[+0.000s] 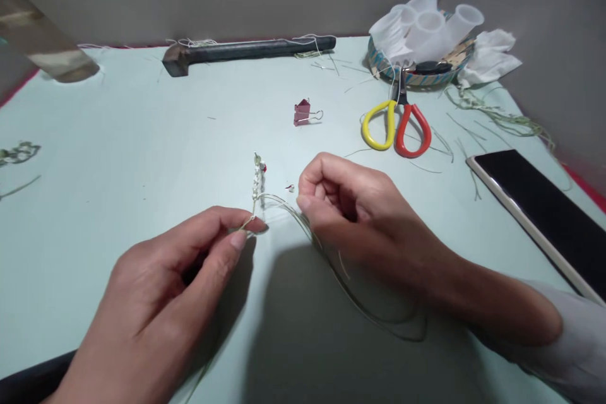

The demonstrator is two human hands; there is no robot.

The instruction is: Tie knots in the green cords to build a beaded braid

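mostly pale knotted braid [256, 185], partly red

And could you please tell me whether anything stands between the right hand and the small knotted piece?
A tiny pale-and-dark bit, too small to identify, lies on the table between the right hand and the knotted piece. Loose cords also curve across the gap toward that hand; nothing larger visibly stands there.
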